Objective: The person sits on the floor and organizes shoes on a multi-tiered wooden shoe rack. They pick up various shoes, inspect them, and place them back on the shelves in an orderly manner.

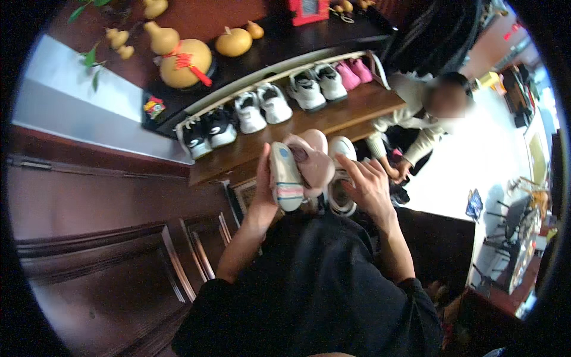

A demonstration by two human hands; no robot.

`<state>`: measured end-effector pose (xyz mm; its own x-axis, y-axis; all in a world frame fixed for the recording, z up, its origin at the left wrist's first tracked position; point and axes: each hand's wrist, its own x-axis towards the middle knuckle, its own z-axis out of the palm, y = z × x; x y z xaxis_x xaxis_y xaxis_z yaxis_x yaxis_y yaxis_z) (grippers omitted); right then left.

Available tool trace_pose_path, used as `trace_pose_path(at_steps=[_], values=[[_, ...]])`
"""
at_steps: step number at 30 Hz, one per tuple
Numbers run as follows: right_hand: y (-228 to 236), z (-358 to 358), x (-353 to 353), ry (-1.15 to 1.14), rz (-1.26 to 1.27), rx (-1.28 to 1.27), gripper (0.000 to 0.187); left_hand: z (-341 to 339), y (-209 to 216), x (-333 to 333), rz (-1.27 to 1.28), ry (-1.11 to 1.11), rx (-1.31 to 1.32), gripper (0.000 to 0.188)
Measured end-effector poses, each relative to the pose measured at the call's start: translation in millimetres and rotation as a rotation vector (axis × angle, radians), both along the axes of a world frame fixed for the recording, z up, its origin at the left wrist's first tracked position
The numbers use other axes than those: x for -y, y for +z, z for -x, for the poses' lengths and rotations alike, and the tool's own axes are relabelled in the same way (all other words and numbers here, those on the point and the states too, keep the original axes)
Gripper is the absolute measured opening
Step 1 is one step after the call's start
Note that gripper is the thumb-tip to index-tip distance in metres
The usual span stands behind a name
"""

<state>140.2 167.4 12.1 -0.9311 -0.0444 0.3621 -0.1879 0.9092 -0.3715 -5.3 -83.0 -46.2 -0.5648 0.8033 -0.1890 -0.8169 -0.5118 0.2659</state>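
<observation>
Head view: the left hand (pixel 262 199) grasps a pair of pale pink shoes (pixel 315 169), held up in front of the wearer's black top (pixel 309 285). One shoe's pale sole (pixel 286 175) faces the camera, with a blue oval near one end and pink and teal bands near the other. The right hand (pixel 373 189) is released, index finger and thumb spread, just beside a white shoe (pixel 342 147); whether the fingertips touch it, I cannot tell. Beyond the hands runs a wooden shelf (pixel 369 101) carrying, from left to right, a black-and-white pair (pixel 208 131), a white pair (pixel 263 108), a white pair with dark linings (pixel 317 86) and a bright pink pair (pixel 354 72). On the black ledge (pixel 270 47) above stand yellow gourds (pixel 185 62), the largest tied with a red knot (pixel 184 59), and a red frame (pixel 309 12). To the right, another person in a cream top (pixel 383 125) is low down near the shelf's end, hands together (pixel 399 171)
</observation>
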Motion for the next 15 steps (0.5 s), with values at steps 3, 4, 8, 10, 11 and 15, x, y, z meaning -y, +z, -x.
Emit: trace_pose_path(at_steps=[3, 4, 8, 10, 11, 15], values=[[3.2, -2.0, -3.0, 0.01, -0.018, -0.034, 0.092, 0.2, 16.3, -22.5, 0.027, 0.038, -0.066, 0.076], [2.8, -2.9, -3.3, 0.018, -0.02, -0.062, 0.09, 1.7, 17.5, -24.1, 0.059, 0.025, -0.091, 0.075], [3.1, -9.6, -6.8, 0.045, -0.041, -0.019, 0.091, 1.4, 31.8, -33.1, 0.059, 0.002, -0.158, 0.073], [4.6, -12.6, -7.1, 0.057, -0.042, -0.005, 0.091, 1.3, 29.5, -35.2, -0.046, -0.015, -0.1, 0.073], [3.4, -13.5, -7.2, 0.046, -0.061, -0.023, 0.086, 1.1, 29.4, -36.7, -0.098, -0.022, -0.072, 0.072], [-0.8, -15.0, -7.5, 0.031, -0.104, -0.072, 0.073, -2.7, 30.1, -40.2, -0.037, 0.006, -0.065, 0.069]])
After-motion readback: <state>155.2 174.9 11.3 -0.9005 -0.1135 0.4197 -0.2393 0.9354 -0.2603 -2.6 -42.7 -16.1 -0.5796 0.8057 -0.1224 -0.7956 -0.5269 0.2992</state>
